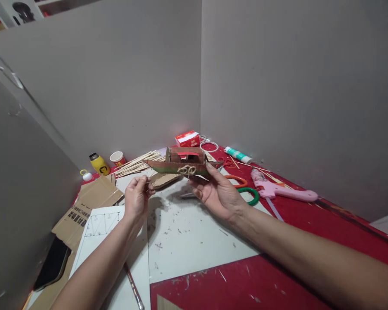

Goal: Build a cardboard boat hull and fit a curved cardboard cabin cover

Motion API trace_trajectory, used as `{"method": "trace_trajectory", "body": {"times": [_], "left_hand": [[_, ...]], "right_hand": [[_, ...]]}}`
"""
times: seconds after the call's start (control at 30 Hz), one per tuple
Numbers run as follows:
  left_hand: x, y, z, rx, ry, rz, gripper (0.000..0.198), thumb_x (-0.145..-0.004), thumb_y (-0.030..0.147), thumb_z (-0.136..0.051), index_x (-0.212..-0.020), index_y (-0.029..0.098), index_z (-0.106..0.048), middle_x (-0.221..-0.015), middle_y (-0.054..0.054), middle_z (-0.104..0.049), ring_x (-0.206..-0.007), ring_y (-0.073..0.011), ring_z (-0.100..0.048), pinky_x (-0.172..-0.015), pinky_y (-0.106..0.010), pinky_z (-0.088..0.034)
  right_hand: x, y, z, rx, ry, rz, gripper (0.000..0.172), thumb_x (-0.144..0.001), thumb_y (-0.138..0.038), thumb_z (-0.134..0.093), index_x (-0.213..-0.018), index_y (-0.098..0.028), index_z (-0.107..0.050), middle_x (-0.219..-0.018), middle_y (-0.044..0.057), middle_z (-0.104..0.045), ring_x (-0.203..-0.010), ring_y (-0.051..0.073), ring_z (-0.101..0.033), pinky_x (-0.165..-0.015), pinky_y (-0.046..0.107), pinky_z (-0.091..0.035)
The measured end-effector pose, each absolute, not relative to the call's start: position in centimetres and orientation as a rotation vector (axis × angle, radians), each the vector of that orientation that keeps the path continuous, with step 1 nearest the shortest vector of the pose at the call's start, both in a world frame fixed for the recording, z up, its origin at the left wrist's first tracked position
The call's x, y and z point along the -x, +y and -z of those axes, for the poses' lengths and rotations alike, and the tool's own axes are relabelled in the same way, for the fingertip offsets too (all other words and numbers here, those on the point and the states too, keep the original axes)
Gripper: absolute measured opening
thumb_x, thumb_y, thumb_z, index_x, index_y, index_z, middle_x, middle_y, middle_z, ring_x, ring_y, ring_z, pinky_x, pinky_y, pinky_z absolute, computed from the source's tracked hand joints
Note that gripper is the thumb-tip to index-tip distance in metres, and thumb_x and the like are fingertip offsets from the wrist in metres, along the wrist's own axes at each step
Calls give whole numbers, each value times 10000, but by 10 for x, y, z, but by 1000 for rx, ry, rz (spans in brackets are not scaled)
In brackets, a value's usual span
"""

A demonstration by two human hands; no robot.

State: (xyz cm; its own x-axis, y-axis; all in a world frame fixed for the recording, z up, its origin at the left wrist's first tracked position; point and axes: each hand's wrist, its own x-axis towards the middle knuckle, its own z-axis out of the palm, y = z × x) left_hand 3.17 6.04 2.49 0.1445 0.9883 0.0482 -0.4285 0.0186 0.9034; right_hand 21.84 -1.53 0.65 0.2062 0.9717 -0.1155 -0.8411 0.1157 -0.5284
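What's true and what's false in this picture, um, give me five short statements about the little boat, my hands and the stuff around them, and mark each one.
1. The right hand holds the model boat. True.
2. The left hand is wrapped around the pink glue gun. False: the glue gun lies on the red tabletop, over on the right.
3. Loops of what looks like twine sit on the side of the boat. True.
4. Both handle loops of the scissors are green. False: one is orange, the other green.
5. In the picture, the yellow bottle is to the left of the paper cup. True.
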Motion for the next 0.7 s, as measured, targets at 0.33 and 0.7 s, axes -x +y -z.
{"method": "trace_trajectory", "body": {"times": [0.33, 0.7], "left_hand": [[-25, 56, -42, -1016, 702, -1358, 290, -633, 279, -800, -838, 155, -638, -846, -6, -675, -572, -67, -593, -493, -176, -472], [-29, 43, -40, -1045, 614, -1210, 311, -740, 354, -766, -964, 191, -625, -869, -5, -663, -683, -104, -630, -580, -216, -531]], "right_hand": [[-216, -16, -6, 565, -299, -1339, 322, -630, -329, -837, -897, -222, -691, -785, 19, -762, -585, 167, -704, -430, 208, -546], [-210, -22, -7, 585, -465, -1237, 400, -584, -390, -871, -909, -226, -704, -847, -8, -758, -661, 157, -701, -465, 203, -548]]}}
